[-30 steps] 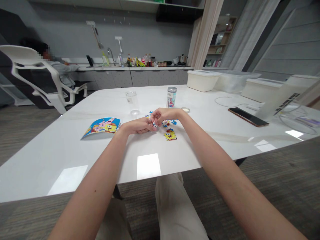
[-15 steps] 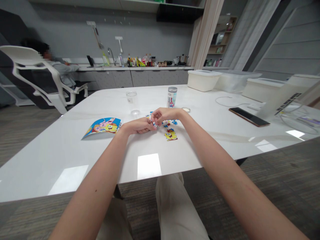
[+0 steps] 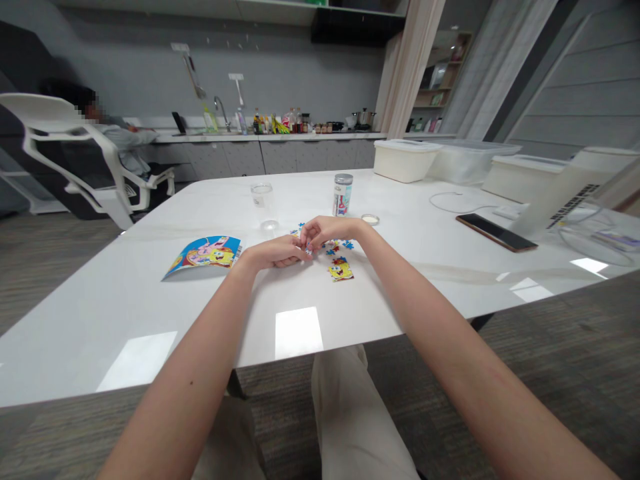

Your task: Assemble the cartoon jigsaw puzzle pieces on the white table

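The work in hand is judged to be jigsaw assembly, at the stage of handling single pieces near a joined section.

The left hand [image 3: 280, 252] rests low over the table [image 3: 370, 317], its fingers curled inward and its thumb towards the other hand. The right hand [image 3: 329, 229] arches down to meet it, with thumb and forefinger drawn nearly together. A small pale piece appears to lie at the meeting fingertips; which hand has hold of it, and how firmly, cannot be told, as the fingers cover it.

Loose puzzle pieces [image 3: 348, 245] lie beneath and just beside the right hand, with a few more beyond the left fingertips. The joined section [image 3: 341, 270], mostly yellow, lies flat on the near side of the right hand, apart from both. A curved picture sheet [image 3: 205, 256] lies left of the left hand. Beyond the hands stand a clear jar [image 3: 263, 202] and a printed jar [image 3: 343, 195]; a round lid [image 3: 371, 219] lies beyond the right wrist.

In this inspector's judgement, the next move calls for a light fingertip pinch, the piece turned to match its edge, and a level press against the joined section without shifting it.
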The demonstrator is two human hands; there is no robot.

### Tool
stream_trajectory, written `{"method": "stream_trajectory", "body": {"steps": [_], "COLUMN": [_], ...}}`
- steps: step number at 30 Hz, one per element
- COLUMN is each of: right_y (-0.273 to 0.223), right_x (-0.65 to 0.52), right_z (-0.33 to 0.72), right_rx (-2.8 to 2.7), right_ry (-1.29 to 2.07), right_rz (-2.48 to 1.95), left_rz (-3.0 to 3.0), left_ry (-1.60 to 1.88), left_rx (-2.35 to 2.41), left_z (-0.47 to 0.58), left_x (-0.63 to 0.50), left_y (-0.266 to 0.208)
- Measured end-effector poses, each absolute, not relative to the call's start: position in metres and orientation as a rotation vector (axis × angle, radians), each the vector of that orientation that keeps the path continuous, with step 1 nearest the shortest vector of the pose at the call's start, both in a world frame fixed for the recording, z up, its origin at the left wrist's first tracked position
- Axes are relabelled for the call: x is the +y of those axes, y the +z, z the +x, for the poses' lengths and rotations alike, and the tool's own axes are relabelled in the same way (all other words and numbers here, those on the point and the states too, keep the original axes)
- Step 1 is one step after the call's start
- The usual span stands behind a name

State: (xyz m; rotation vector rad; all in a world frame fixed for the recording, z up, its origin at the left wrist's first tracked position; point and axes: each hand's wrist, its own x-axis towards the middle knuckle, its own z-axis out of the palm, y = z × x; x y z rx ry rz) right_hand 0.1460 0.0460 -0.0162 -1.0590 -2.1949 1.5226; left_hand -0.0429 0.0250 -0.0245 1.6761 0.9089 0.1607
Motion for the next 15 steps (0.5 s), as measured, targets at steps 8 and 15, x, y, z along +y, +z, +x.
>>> {"method": "stream_trajectory", "body": {"steps": [8,15], "right_y": [-0.0076,-0.0073], "right_x": [0.0392,0.039], "right_z": [0.1448,0.1434], "right_rx": [-2.342,-2.439], "right_ry": [1.431,1.363], "right_rz": [-1.166,-1.227], "left_rz": [1.937,1.997], "left_ry": [0.091,0.081], "left_rx": [0.991,1.046], "left_z": [-0.0377,-0.0342], "left_x": [0.0204,0.0245], "left_y": [-0.0199,-0.0251]}}
